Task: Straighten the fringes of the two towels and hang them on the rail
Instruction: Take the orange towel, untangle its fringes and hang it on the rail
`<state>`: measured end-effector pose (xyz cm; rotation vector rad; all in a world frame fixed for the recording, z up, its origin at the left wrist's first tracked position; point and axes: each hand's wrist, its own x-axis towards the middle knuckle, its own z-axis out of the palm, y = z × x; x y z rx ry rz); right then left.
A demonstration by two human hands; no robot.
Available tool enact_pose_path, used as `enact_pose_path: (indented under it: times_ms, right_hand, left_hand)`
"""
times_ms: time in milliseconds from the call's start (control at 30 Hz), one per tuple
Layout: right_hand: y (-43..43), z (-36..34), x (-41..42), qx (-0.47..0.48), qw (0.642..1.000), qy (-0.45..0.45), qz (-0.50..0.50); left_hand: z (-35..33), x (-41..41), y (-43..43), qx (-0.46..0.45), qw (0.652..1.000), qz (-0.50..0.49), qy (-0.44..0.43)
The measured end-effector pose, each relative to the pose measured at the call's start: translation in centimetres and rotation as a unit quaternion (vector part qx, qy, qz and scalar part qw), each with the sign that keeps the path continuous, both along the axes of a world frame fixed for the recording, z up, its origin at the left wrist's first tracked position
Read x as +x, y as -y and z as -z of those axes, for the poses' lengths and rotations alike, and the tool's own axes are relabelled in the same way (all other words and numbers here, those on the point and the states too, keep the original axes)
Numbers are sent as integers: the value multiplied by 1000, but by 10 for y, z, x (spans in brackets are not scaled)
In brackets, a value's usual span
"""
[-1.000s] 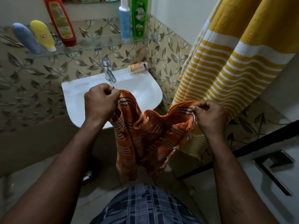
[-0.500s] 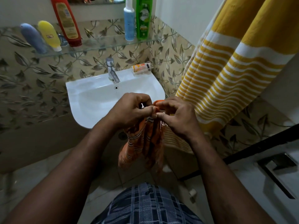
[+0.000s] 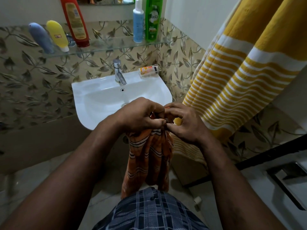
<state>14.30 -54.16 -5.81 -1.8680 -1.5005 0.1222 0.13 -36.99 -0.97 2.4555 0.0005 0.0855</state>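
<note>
Pinched at its top edge just in front of the sink point(image 3: 93, 97)'s near rim: the orange towel point(image 3: 147, 160), bunched into narrow folds and hanging straight down toward the floor point(image 3: 109, 176). Clamped on that gathered edge by the left hand point(image 3: 141, 117), thumb pressed against curled fingers; pinched at the same spot by the right hand point(image 3: 184, 123), thumb and forefinger on the fringe, the other fingers spread loose. Risk first: tugging a fringe thread with so little cloth gripped, likely to pull the edge out of the left pinch and drop the whole bundle below the sink (wet or dry down there, impossible to tell). Also possible: straightening only the outer threads, the rest buried inside the folds. Right of the sink, already hanging: the yellow striped towel point(image 3: 240, 72), its lower part just behind the right hand, close enough for tangled fringes or a snag on an outward sweep. No sight of the rail, presumably somewhere above. Above the sink, a glass shelf point(image 3: 108, 47) loaded with bottles point(image 3: 152, 19), well clear unless lifting high and toward the wall. Tap point(image 3: 118, 73) at the sink's back, apart from both hands. Open room mostly left of the sink's front and straight down; tight to the right, between sink rim and yellow cloth.
</note>
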Motion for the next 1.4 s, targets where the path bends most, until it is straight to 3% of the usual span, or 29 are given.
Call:
enact_pose_path:
  times_ms: [167, 300, 400, 600, 900, 1100, 1267, 1400]
  right_hand:
    - [4, 2, -2, 24, 1000, 4, 7]
    - [7, 0, 2, 54, 995, -64, 51]
    - [12, -1, 8, 88, 986, -98, 105]
    - [23, -2, 22, 88, 974, -96, 187]
    - [24, -2, 23, 58, 971, 8, 231]
    - [23, 0, 20, 80, 959, 15, 273]
    - [42, 7, 37, 72, 935, -5, 348]
    - [64, 17, 46, 74, 895, -31, 439]
  left_hand:
    - [2, 0, -1, 25, 1000, -6, 16]
    - [10, -3, -1, 91, 992, -49, 71]
    - [21, -10, -3, 122, 989, -52, 61]
    - [35, -19, -10, 80, 974, -162, 134]
    - [29, -14, -12, -5, 948, -222, 228]
    - [19, -7, 0, -82, 926, -271, 248]
    - [15, -11, -13, -68, 895, -370, 240]
    - [25, -18, -38, -12, 842, -490, 224]
